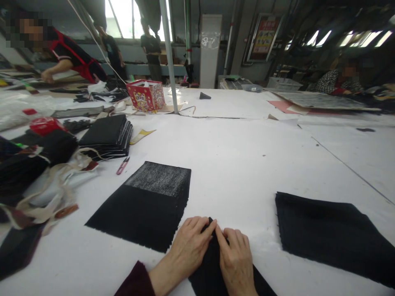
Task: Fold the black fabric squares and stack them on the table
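A piece of black fabric [211,265] lies in front of me, its narrow far tip between my hands. My left hand [188,246] grips its left side, index finger at the tip. From the right, my right hand [236,257] pinches the same fabric, its index fingertip almost meeting the left one. The fabric's near part runs out of view under my hands. Just beyond my left hand lies a stack of black fabric pieces [138,213] with a speckled grey panel [160,179] at its far end. Another black fabric stack [330,230] lies to the right.
Pink thread snips [122,166] lie beside a folded black stack [106,133] at the left. Fabric strips [58,193] and a dark bundle [33,164] crowd the left side. A pole [169,57] rises beside a red box [145,96]. Other people stand or work farther back.
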A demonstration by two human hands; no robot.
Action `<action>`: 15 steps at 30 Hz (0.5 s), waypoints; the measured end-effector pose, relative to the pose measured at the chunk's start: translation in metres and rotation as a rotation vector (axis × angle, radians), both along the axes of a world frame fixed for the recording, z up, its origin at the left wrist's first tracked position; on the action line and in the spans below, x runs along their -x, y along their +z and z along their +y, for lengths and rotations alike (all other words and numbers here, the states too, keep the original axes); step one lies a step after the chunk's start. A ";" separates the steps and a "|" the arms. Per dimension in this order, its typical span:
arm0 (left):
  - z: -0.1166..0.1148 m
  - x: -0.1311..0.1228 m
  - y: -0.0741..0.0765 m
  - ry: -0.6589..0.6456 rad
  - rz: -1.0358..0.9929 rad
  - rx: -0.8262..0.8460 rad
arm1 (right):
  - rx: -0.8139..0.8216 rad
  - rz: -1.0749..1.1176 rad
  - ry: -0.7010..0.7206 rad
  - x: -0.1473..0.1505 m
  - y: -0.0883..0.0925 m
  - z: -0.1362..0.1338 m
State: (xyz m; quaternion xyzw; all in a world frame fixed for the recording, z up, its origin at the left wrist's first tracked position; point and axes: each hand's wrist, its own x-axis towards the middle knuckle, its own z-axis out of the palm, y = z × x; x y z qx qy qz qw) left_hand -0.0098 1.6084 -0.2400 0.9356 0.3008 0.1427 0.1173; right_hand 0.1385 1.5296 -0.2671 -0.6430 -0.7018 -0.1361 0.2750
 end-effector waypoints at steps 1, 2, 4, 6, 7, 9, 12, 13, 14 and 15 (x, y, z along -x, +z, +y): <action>0.000 0.000 0.000 0.001 -0.001 0.003 | -0.002 0.001 0.000 0.000 0.000 0.000; 0.001 -0.001 0.000 0.003 -0.002 0.005 | -0.002 0.003 0.001 -0.001 0.000 0.000; 0.001 -0.001 0.000 0.006 -0.008 0.008 | 0.002 0.011 0.000 -0.001 0.000 0.000; 0.001 -0.001 0.000 0.007 -0.011 0.012 | 0.009 0.017 0.002 -0.002 0.001 0.000; 0.001 -0.001 0.000 0.008 -0.011 0.012 | 0.014 0.020 0.003 -0.002 0.002 0.001; 0.001 0.000 0.000 0.007 -0.015 0.009 | 0.010 0.022 0.005 -0.001 0.002 0.001; 0.001 0.003 0.002 -0.013 -0.045 -0.005 | 0.004 0.036 -0.002 0.000 0.000 0.001; 0.001 0.003 0.002 -0.026 -0.060 -0.009 | 0.008 0.048 -0.002 0.000 -0.002 0.001; 0.001 0.004 0.003 -0.037 -0.076 -0.013 | 0.015 0.067 -0.001 -0.001 -0.003 0.001; 0.001 0.004 0.003 -0.046 -0.088 -0.016 | 0.026 0.093 0.001 -0.002 -0.004 0.001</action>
